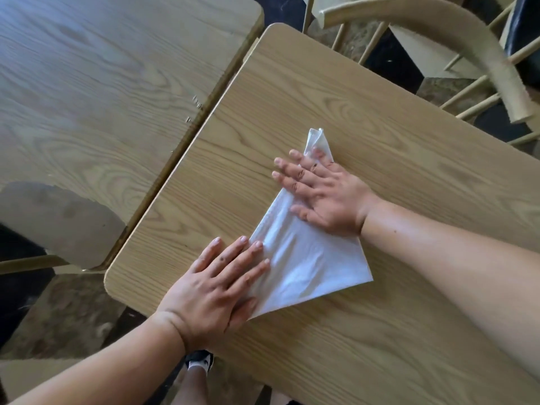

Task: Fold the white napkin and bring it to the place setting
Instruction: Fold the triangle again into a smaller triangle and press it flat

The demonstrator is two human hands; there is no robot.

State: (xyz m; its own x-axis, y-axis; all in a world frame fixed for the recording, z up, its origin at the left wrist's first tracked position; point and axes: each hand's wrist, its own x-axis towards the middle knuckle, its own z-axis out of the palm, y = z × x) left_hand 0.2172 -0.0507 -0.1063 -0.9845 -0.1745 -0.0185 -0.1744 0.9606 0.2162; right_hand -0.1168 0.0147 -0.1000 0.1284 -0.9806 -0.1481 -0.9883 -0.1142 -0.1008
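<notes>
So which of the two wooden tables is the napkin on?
The nearer, right-hand table, where both hands press the white napkin flat; the far-left table holds none.

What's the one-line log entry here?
phase: folding | napkin: triangle, flat on table | left hand: pressing | right hand: pressing

We see bare forearms, no sleeves; left grip [216,290] and right grip [327,197] ungloved; black-and-white shoe [201,361], white sock [195,369] below left grip.

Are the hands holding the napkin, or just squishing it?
Just pressing. Both hands lie flat on the napkin: left hand on its near edge, right hand near its far tip.
</notes>
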